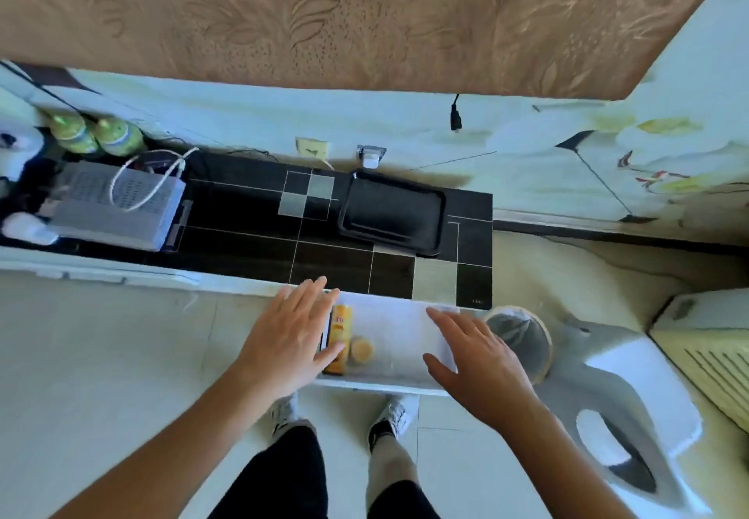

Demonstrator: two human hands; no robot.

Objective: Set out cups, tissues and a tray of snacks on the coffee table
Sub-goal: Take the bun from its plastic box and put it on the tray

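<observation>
Hands hover over an open white drawer (389, 385) that juts from the near edge of the dark tiled worktop (251, 231). The left hand (289, 340) has its grip slack, fingers straight and spread, holding nothing; it lies over the drawer's left edge, its fingertips just beside a yellow snack can (339, 330). The right hand (478, 360) is likewise open-fingered and empty, spread over the drawer's right edge. The can lies on its side along the left wall of the drawer, and a small round yellow snack (361, 350) sits just beside it, near the drawer's front. On the worktop, near its right end and toward the back edge, lies a black rectangular tray (391, 214) with nothing on it. At the worktop's left end rests a grey box (117, 206) with a white cable looped over it, and behind that, two green bottles (97, 135) stand at the back edge. A round bin (523, 336) stands on the floor just right of the drawer.
</observation>
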